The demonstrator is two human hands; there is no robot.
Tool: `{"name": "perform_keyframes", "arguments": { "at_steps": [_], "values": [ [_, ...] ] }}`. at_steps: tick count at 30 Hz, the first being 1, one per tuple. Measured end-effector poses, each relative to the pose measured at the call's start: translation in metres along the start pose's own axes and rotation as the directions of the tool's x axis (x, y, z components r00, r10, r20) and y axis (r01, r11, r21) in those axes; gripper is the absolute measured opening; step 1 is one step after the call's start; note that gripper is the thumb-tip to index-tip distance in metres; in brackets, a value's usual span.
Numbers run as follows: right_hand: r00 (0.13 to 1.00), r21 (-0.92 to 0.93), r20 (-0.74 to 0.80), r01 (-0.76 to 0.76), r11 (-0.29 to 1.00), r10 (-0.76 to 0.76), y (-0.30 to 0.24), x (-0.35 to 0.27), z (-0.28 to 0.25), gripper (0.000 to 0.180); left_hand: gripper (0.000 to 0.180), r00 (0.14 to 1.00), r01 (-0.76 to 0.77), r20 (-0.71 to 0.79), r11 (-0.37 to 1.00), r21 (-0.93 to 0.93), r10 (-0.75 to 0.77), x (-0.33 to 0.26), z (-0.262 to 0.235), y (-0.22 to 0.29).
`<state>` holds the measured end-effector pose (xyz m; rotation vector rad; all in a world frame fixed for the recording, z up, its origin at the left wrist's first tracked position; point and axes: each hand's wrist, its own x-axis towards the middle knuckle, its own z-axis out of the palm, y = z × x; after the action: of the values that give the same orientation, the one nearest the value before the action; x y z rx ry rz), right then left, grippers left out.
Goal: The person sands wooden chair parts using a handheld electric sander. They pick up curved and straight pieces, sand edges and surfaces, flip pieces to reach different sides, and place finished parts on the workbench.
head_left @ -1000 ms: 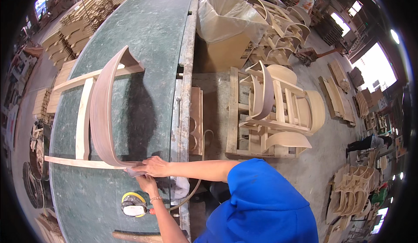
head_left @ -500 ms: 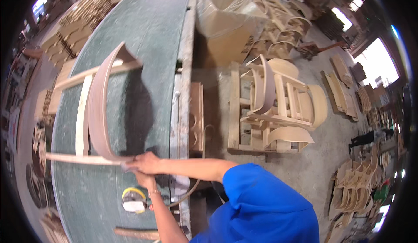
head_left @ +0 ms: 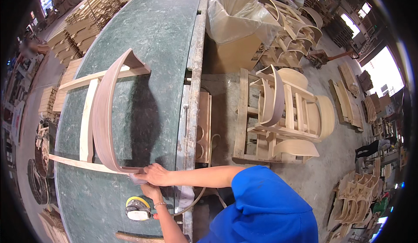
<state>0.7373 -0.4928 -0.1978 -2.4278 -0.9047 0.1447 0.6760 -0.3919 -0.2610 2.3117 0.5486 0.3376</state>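
Green stone-look worktable fills a busy wood shop. On it lies a curved brown wooden chair back with pale rails. Both hands, right hand over left hand, press closed fingers on its near end. Yellow sander sits unused; rubbing looks unfinished.

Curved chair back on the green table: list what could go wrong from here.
1. The curved chair back stands on edge and is held only at its near end, where both hands press; it could tip or twist at the joint with the wooden rail.
2. The sander with its cord lies just behind the lower hand's wrist; an elbow move could knock it or snag the cord.
3. The work sits near the table edge; a slip could send parts off it.
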Motion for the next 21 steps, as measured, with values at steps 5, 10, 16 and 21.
{"name": "perform_keyframes", "arguments": {
  "at_steps": [5, 10, 16, 21],
  "values": [
    [0.987, -0.053, -0.154, 0.046, 0.998, -0.054, 0.018, 0.005, 0.016, 0.04, 0.032, 0.997, 0.034, 0.067, 0.993, -0.113, -0.027, 0.001, 0.014, 0.014],
    [0.979, -0.167, -0.103, 0.155, 0.974, -0.174, 0.013, 0.001, -0.001, 0.042, 0.038, 0.956, 0.132, 0.224, 0.96, 0.249, -0.19, 0.007, -0.001, -0.004],
    [0.973, -0.04, -0.157, 0.164, 0.986, -0.168, 0.033, -0.006, -0.006, 0.041, 0.043, 0.982, 0.134, 0.129, 0.989, 0.06, -0.141, 0.002, 0.0, 0.015],
    [0.919, 0.321, -0.117, -0.324, 0.89, 0.377, 0.09, -0.062, -0.04, 0.019, 0.084, 0.948, 0.256, 0.19, 0.966, 0.025, -0.256, 0.011, -0.007, 0.048]
  ]
}}
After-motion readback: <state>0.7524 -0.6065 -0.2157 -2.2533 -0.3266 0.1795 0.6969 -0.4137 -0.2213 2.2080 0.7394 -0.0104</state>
